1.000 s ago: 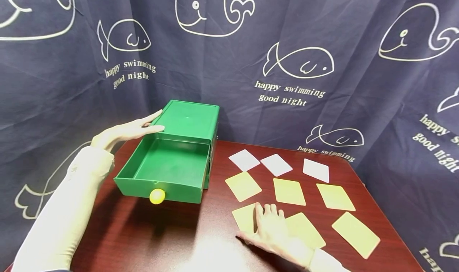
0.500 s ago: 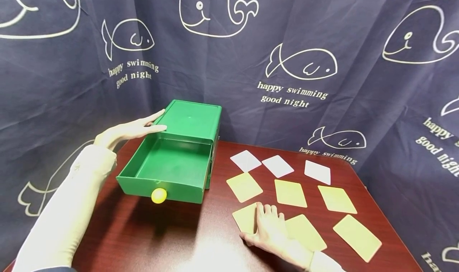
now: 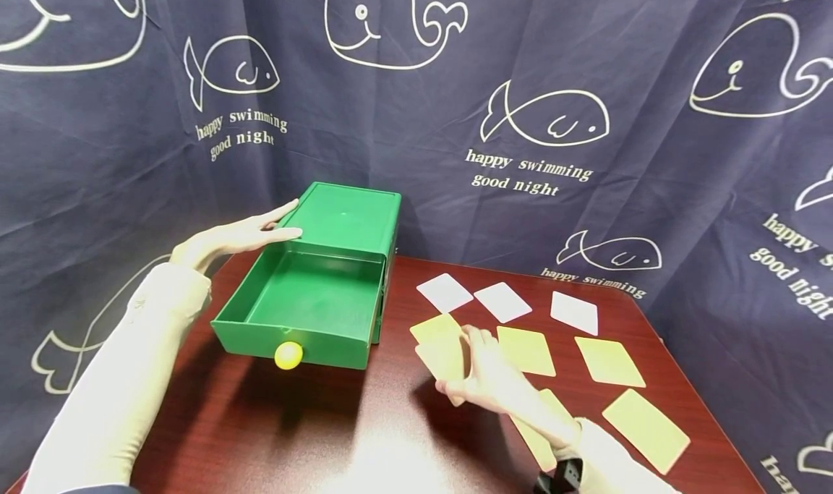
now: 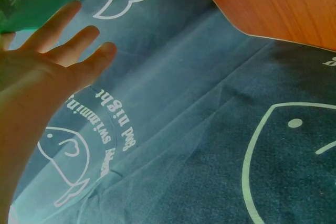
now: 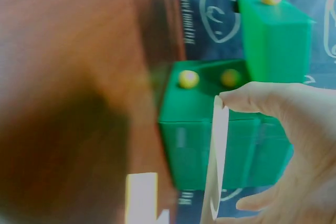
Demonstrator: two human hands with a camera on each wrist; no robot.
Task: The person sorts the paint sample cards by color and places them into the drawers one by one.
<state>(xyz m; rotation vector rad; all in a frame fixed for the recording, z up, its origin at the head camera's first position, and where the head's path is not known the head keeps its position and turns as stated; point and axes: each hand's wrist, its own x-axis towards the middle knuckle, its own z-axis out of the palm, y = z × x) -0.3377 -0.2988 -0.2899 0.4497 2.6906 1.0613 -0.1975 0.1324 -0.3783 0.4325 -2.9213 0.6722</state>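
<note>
My right hand [image 3: 494, 378] pinches a yellow card [image 3: 442, 364] between thumb and fingers over the table. In the right wrist view this card [image 5: 215, 156] shows nearly edge-on, with the thumb at its upper end. The held card overlaps another yellow card [image 3: 434, 328] in the head view. On the left, a green drawer unit [image 3: 345, 215] has its top drawer [image 3: 312, 295] pulled out, with a yellow knob [image 3: 288, 355] on the front. My left hand [image 3: 228, 239] rests at the unit's upper left edge, fingers extended; the left wrist view shows them spread.
Three white cards [image 3: 502, 302] lie in the back row on the reddish-brown table [image 3: 390, 422]. Yellow cards [image 3: 526, 351] lie nearer, one [image 3: 535, 440] partly under the right forearm. A dark patterned curtain [image 3: 423, 132] hangs behind. Two more yellow knobs [image 5: 189, 79] show below the drawer.
My right hand has picked up the front left yellow card and moved it up and slightly left, away from its place. The left hand stays on the drawer unit.
</note>
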